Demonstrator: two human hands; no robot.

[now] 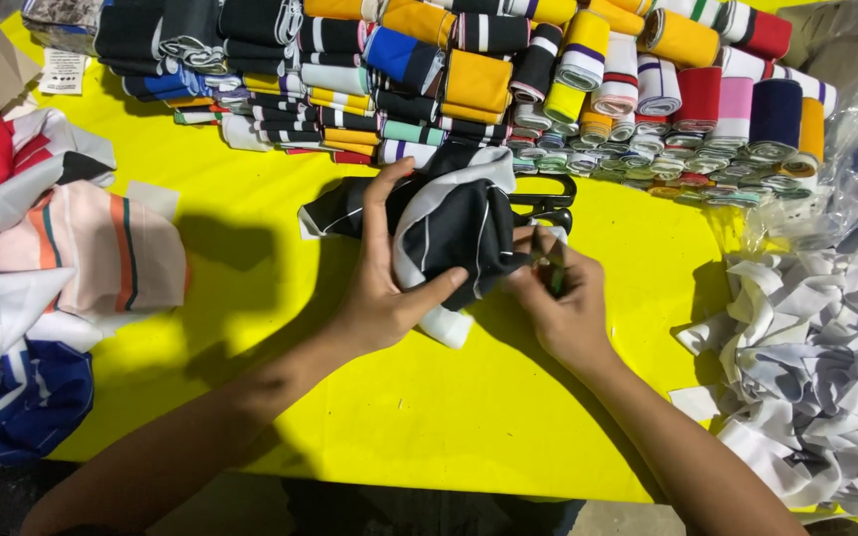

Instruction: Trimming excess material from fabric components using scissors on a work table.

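Centrally, both hands grip: left holds black-and-white fabric, right perhaps pinches its edge.

A bright yellow table top is seen filling most of the view, lit from above so that hard shadows are cast on it. Along the near edge a dark strip is shown, possibly the floor, though it is too dim to tell.
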